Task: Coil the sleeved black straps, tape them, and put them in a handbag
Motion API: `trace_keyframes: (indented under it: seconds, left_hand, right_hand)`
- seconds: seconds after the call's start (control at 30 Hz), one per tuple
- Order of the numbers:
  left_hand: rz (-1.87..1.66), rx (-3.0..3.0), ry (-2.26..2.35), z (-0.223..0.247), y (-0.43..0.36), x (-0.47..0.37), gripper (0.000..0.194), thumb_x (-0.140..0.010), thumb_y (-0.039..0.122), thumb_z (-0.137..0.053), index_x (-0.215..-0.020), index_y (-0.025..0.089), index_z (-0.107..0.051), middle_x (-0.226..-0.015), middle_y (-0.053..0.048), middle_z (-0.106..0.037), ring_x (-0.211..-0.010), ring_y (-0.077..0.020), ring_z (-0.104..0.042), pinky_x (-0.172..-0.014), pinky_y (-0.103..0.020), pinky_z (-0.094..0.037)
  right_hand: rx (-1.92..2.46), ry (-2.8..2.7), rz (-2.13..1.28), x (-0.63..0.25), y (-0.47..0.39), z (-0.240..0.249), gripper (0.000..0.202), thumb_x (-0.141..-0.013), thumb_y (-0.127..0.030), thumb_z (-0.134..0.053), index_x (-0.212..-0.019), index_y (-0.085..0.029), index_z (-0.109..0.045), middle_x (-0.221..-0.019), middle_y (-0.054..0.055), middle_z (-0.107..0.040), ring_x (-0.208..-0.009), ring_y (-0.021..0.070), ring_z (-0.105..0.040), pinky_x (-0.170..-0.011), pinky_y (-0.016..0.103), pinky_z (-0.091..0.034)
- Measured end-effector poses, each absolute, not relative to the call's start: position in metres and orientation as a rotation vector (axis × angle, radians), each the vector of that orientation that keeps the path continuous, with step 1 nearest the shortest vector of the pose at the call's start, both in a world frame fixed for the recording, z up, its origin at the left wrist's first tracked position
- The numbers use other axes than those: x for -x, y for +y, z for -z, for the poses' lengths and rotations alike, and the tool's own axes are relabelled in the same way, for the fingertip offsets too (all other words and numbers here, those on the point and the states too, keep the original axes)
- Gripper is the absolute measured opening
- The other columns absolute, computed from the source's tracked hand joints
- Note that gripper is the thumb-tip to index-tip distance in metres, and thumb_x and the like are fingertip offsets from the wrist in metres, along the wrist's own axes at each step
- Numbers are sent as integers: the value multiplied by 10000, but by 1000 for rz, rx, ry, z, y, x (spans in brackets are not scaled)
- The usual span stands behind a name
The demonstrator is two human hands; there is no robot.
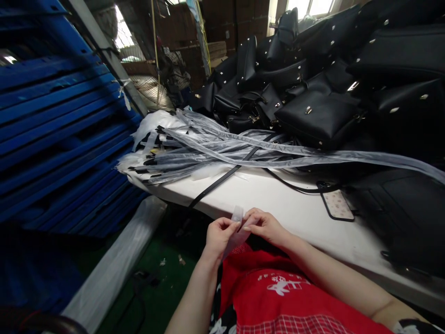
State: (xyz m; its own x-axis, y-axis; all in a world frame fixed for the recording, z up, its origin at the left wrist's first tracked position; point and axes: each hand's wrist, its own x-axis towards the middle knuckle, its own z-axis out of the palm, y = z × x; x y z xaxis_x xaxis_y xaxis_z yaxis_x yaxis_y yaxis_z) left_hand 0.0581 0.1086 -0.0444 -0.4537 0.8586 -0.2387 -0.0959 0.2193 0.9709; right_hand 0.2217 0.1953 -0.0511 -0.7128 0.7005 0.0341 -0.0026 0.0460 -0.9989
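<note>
A translucent plastic sleeve (237, 214) is pinched between both my hands, just in front of the red apron. My left hand (221, 235) grips it with thumb and fingertips, and my right hand (263, 225) pinches it close beside. Whether anything lies inside the sleeve I cannot tell. Beyond my hands, a black strap (215, 184) hangs over the edge of the white table (278, 201). A pile of plastic-wrapped straps (194, 155) lies along the table's far side.
Black bags (318, 113) with metal fittings are heaped at the back and right. A phone in a patterned case (337, 204) lies on the table. Stacked blue panels (59, 125) stand at the left, near a long plastic-wrapped roll (118, 264) above the green floor.
</note>
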Motion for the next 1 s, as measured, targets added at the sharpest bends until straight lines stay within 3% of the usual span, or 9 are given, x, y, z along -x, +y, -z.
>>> trace_keyframes:
  seconds: [0.1, 0.27, 0.43, 0.6, 0.73, 0.87, 1.0]
  left_hand:
    - [-1349, -784, 1585, 45, 105, -61, 282, -603, 350, -820, -623, 127, -648, -586, -5, -629, -543, -104, -524, -548, -213, -415]
    - [-1290, -914, 1509, 49, 99, -64, 257, -693, 325, -773, -792, 136, -630, -718, -25, -660, -605, -121, -578, -581, -222, -455]
    - [-1398, -1143, 1477, 37, 92, -61, 181, -881, 325, -604, -984, 180, -568, -1159, -101, -646, -928, -177, -649, -837, -301, -509]
    - [-1129, -1364, 1443, 26, 94, -58, 245, -836, 303, -670, -1051, 188, -647, -1083, -87, -682, -1015, -223, -636, -938, -343, -483]
    - [-1045, -1414, 1371, 27, 102, -60, 246, -857, 294, -633, -1075, 196, -691, -1155, -95, -675, -1086, -241, -614, -977, -352, -461]
    - [-976, -1472, 1406, 29, 109, -66, 188, -867, 243, -575, -935, 182, -739, -980, -69, -726, -919, -211, -657, -855, -306, -497]
    - [-1026, -1500, 1554, 28, 110, -68, 190, -857, 238, -579, -834, 194, -763, -862, -47, -734, -810, -191, -661, -765, -278, -496]
  right_hand:
    - [614, -1846, -1627, -219, 194, 50, 236, -747, -429, -753, -737, -194, -739, -1185, 78, -622, -1107, 231, -563, -981, 352, -414]
    - [701, -1792, -1677, -215, 192, 54, 183, -782, -360, -716, -760, -180, -729, -795, 40, -686, -756, 170, -625, -722, 279, -483]
    - [781, -1820, -1480, -215, 194, 48, 125, -777, -288, -700, -712, -183, -722, -756, 33, -689, -728, 159, -621, -716, 267, -479]
    - [734, -1827, -1500, -216, 193, 43, 89, -774, -277, -704, -778, -203, -753, -839, 41, -705, -795, 168, -640, -723, 263, -487]
    - [776, -1803, -1501, -217, 192, 42, 103, -761, -293, -722, -754, -191, -741, -813, 40, -703, -770, 167, -642, -714, 266, -495]
    - [771, -1811, -1473, -221, 194, 41, 127, -760, -308, -721, -731, -184, -722, -791, 40, -693, -759, 170, -640, -733, 284, -497]
    - [754, -1719, -1399, -229, 201, 38, 217, -819, -405, -665, -829, -192, -700, -963, 67, -683, -926, 195, -620, -859, 325, -479]
